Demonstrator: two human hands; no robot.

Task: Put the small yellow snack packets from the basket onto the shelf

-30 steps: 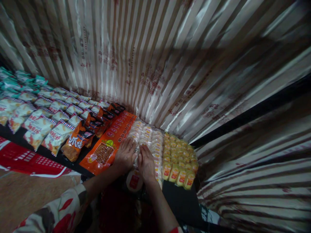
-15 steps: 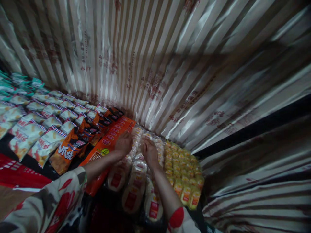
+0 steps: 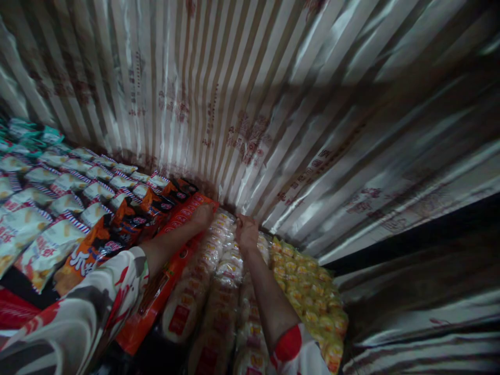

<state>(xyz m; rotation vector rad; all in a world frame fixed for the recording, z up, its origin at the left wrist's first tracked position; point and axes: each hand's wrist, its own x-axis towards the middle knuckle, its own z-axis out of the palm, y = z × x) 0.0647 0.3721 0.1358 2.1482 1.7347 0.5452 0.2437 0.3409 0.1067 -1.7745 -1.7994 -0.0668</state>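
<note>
Rows of white round cakes in clear wrappers with red labels (image 3: pixel 219 307) run away from me toward the striped sheet. At the far end, my left hand (image 3: pixel 203 214) is over the back of a long orange package (image 3: pixel 156 286), its fingers curled. My right hand (image 3: pixel 247 232) is beside it, above the back of the white cake rows, with fingers bent together close to the foot of the sheet. Both hands look closed; what they pinch, if anything, is too dim and blurred to make out.
A striped, printed sheet (image 3: pixel 219 104) hangs as a wall behind the goods. Left stand orange-black snack bags (image 3: pixel 84 255), white snack bags (image 3: pixel 50 245) and green bags (image 3: pixel 27 130). Yellow-wrapped cakes (image 3: pixel 308 281) fill the right. A dark bar (image 3: pixel 422 234) slants across the right side.
Both hands have moved farther back, toward the foot of the sheet. My view has shifted, so the snack bags sit farther left and the yellow cakes appear larger.
</note>
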